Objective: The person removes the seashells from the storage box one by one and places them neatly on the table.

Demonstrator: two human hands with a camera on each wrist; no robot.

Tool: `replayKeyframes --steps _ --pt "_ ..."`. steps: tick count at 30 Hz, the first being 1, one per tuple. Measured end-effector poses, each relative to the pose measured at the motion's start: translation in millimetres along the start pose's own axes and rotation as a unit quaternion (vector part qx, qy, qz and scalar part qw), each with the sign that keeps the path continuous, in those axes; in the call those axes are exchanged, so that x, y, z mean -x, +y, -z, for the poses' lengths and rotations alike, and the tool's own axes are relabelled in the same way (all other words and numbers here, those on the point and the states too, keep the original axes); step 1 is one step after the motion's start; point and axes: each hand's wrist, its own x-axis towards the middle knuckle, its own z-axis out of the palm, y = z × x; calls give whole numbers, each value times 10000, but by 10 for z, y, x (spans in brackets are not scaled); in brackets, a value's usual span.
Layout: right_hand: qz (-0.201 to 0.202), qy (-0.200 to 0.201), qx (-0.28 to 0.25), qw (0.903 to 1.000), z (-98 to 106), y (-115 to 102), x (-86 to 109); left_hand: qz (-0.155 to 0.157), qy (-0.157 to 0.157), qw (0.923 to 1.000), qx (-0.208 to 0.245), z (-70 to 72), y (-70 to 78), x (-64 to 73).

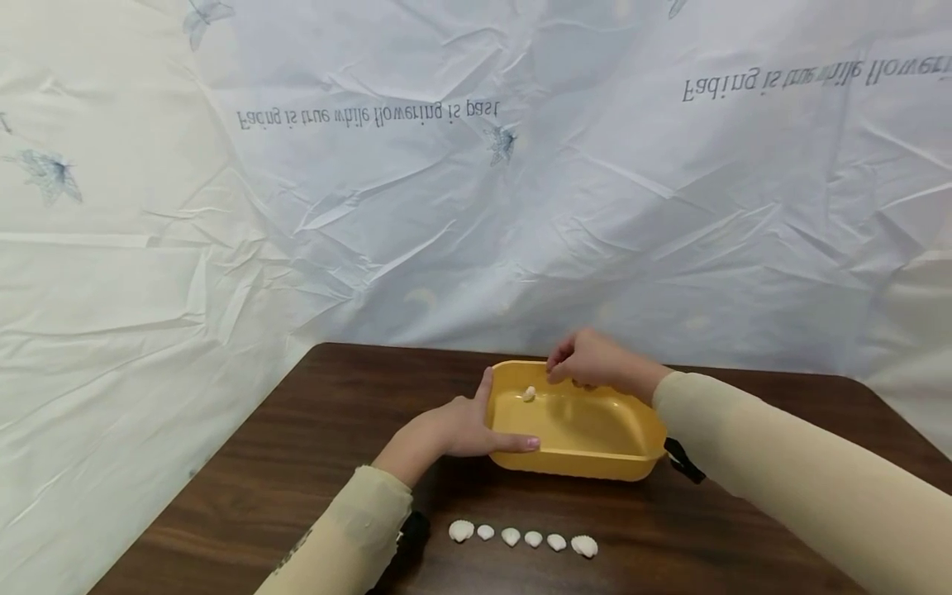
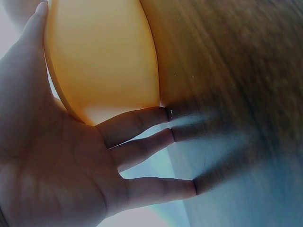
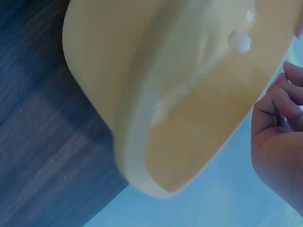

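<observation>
A yellow plastic basin [image 1: 580,464] stands tilted on the dark wooden table. At its left end my left hand [image 1: 464,426] lies with the thumb over the near rim and a finger up along the left side. In the left wrist view, the other fingers [image 2: 137,124] of this hand are straight and spread, tips down at the tabletop. My right hand [image 1: 591,359] is at the far rim, fingers bent and thumb near the index finger; I cannot tell if it holds anything. Inside the basin, left of it, lies a small white shell [image 1: 529,394].
In front of the basin, several white scallop shells [image 1: 511,537] lie in a row on the table [image 1: 320,446]. A pale printed cloth [image 1: 446,215] hangs behind the table's far edge. Each wrist has a black band [image 1: 683,461] at the sleeve.
</observation>
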Motion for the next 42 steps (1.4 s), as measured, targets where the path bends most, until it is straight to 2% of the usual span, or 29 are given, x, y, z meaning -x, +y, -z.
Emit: replayKeyframes --steps 4,8,15,20,23,28,31,34,37,42 --pt "-101 -244 2 9997 -122 21 -67 -21 2 10000 -31 4 -34 0" --pt "-157 -302 191 9992 -263 73 -138 -58 -3 10000 -17 2 -49 -7" --pt "-159 6 816 9965 -412 239 -160 -186 -20 9998 91 -5 -13 -19" --pt "65 182 1276 9916 -449 307 -167 -152 -13 9998 88 4 12 -14" --pt "-40 321 1417 9894 -454 324 -193 -93 10 10000 35 3 8 -12" --pt "-331 212 1161 9925 -439 357 -188 -44 33 10000 24 -11 -15 -15" --pt "-228 -42 654 9976 -399 379 -144 -56 47 10000 20 -13 -15 -23" --pt "-62 -363 312 9988 -355 391 -101 -52 52 10000 6 -12 -12 -28" --pt "95 -558 435 9974 -337 397 -76 -40 69 10000 26 -11 -11 -20" --pt "178 -540 701 9959 -352 413 -61 -26 61 10000 35 -11 -15 -8"
